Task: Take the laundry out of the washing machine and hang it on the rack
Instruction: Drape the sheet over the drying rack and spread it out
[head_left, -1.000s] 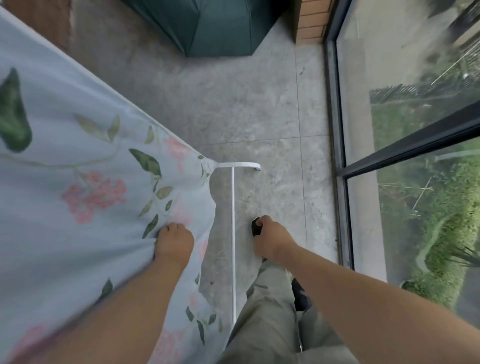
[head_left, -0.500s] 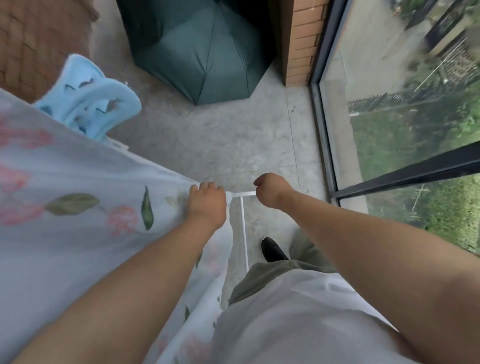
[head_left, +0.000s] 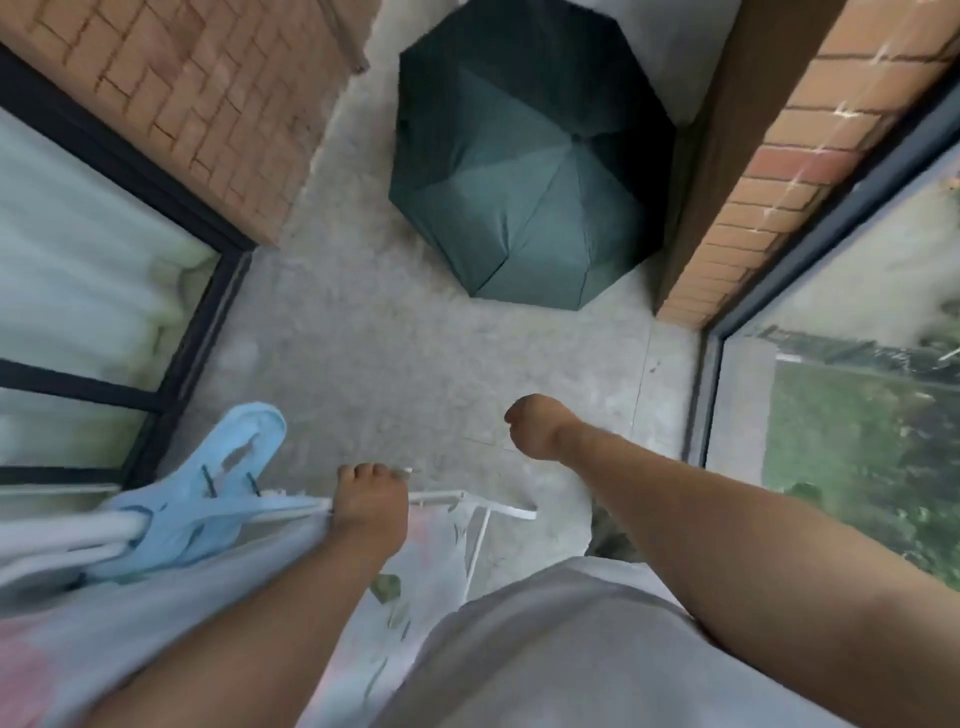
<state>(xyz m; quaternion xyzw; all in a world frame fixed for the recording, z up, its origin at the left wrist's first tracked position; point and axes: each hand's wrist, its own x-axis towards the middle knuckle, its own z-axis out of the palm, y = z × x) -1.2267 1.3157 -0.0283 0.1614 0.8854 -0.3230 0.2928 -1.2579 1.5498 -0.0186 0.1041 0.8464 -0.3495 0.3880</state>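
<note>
Frame blurred by motion.

- Sheet (head_left: 156, 597): pale, floral, draped over the rack (head_left: 511, 512) and covering its left part.
- Blue peg (head_left: 208, 499): large, clipped on the rack's rails at the sheet's upper edge.
- Left hand (head_left: 371, 512): just right of the peg, fingers curled tight on the sheet's edge at the rack's top rail.
- Right hand (head_left: 535, 426): beyond the rack's bare right end, in the air, fingers curled together in a fist, nothing in them.
- Floor (head_left: 389, 364): grey stone.
- Umbrella (head_left: 524, 192): dark green, open, on the floor well beyond the rack.
- Brick wall (head_left: 208, 104) beyond the rack's left, window (head_left: 857, 441) to its right.
</note>
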